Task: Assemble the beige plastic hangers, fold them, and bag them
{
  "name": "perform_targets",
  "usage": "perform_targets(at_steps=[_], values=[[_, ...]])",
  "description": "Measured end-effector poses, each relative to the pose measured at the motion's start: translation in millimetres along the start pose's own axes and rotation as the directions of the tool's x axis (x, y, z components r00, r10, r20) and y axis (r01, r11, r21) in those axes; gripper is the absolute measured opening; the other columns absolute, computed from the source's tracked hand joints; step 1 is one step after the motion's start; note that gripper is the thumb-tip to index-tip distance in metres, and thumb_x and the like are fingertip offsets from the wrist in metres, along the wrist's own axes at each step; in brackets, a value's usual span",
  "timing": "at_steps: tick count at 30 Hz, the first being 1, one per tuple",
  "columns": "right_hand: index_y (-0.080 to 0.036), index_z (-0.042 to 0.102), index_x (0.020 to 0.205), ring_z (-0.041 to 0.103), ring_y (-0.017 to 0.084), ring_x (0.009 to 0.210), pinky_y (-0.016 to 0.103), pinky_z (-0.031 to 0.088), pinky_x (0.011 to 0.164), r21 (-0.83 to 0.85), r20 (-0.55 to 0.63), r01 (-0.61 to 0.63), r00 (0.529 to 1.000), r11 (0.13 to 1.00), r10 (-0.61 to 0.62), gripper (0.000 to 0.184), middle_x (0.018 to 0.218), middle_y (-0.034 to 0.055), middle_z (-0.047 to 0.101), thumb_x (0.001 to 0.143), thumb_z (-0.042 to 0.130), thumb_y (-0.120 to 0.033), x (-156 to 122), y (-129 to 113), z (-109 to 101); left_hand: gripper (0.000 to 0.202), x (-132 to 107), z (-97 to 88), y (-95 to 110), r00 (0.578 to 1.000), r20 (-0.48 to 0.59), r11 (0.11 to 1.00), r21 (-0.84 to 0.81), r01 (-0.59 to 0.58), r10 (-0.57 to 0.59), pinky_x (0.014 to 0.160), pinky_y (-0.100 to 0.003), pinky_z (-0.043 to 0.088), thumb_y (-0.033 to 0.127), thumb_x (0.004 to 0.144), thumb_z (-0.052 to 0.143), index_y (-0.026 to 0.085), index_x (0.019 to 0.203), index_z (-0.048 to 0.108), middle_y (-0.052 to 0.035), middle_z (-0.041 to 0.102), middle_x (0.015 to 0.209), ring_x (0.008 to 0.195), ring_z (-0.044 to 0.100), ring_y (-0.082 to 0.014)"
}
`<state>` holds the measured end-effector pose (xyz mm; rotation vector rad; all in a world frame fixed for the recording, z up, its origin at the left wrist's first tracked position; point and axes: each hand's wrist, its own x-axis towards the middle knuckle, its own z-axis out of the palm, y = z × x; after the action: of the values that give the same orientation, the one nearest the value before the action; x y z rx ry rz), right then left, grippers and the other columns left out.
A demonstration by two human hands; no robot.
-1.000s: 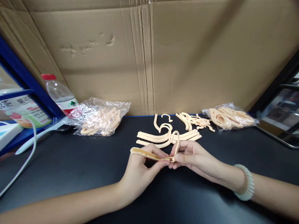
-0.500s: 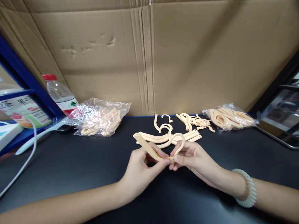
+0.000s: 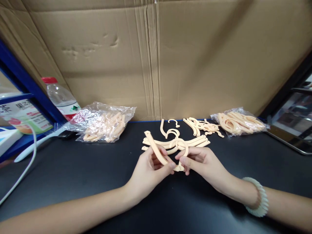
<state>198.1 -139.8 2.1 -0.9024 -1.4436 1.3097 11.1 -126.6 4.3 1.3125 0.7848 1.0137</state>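
My left hand [image 3: 151,167] is closed on a cream plastic hanger arm [image 3: 156,149], which slants up and to the left from my fingers. A hanger hook [image 3: 186,150] of the same colour is pinched in my right hand [image 3: 198,162], its curve pointing up. The lower ends of the two parts meet between my fingertips; whether they are locked together I cannot tell. Just behind my hands, folded hangers [image 3: 195,142] with hooks lie in a pile. A loose arm [image 3: 162,128] and a loose hook [image 3: 173,122] rest beyond them.
More loose hanger parts [image 3: 207,126] lie at the back right, beside a clear bag of parts [image 3: 240,122]. Another bag [image 3: 104,126] sits at the left, near a red-capped bottle [image 3: 60,97] and a white cable [image 3: 34,156]. A cardboard wall [image 3: 109,58] closes off the back.
The hanger arm has turned in my left hand, so its broad face shows more and it stands steeper. The hook has shifted slightly left, and the joint between both parts is more visible.
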Motion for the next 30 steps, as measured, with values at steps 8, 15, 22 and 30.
perform_targets(at_steps=[8,15,22,30], values=[[-0.018,0.067,0.082,0.063,0.014,0.061,0.027,0.054,0.059,-0.043,-0.022,0.071,0.997,0.997,-0.072,0.023,0.069,0.0016,0.067,0.079,0.075,-0.040,1.8,-1.6,0.5,0.023,1.0,-0.7,1.7,0.993,0.097,0.997,0.037,0.063,-0.066,0.067,-0.027,0.055,0.026,0.070,0.080,0.014,0.078,0.063,-0.0021,0.069,0.072,0.065,0.066,-0.0145],[-0.019,0.070,0.087,0.064,0.022,0.079,0.037,0.051,0.072,-0.625,-0.144,0.231,0.905,0.746,-0.401,0.021,0.084,0.0067,0.070,0.086,0.066,-0.040,42.2,-15.7,-78.6,0.015,2.4,-1.2,6.4,0.997,0.014,0.996,0.049,0.073,-0.074,0.065,-0.022,0.054,0.023,0.069,0.080,0.013,0.075,0.070,-0.0010,0.068,0.071,0.063,0.065,-0.0120],[-0.021,0.073,0.094,0.055,0.026,0.096,0.044,0.045,0.087,-0.890,0.267,0.372,0.893,0.263,-0.362,0.020,0.101,0.0105,0.067,0.093,0.055,-0.029,62.0,-1.2,-141.7,0.015,2.8,-1.7,5.3,0.994,-0.020,0.993,0.046,0.110,-0.109,0.066,-0.020,0.055,0.022,0.069,0.081,0.014,0.079,0.073,-0.0017,0.071,0.074,0.064,0.067,-0.0112],[-0.018,0.073,0.094,0.054,0.027,0.095,0.042,0.044,0.084,-0.931,0.365,0.363,0.911,-0.049,-0.191,0.016,0.100,0.0104,0.066,0.093,0.058,-0.023,70.7,0.6,-126.2,0.017,2.7,-0.7,5.3,0.994,-0.021,0.993,0.035,0.110,-0.110,0.065,-0.020,0.055,0.023,0.069,0.081,0.013,0.079,0.072,-0.0009,0.071,0.074,0.063,0.067,-0.0113]])
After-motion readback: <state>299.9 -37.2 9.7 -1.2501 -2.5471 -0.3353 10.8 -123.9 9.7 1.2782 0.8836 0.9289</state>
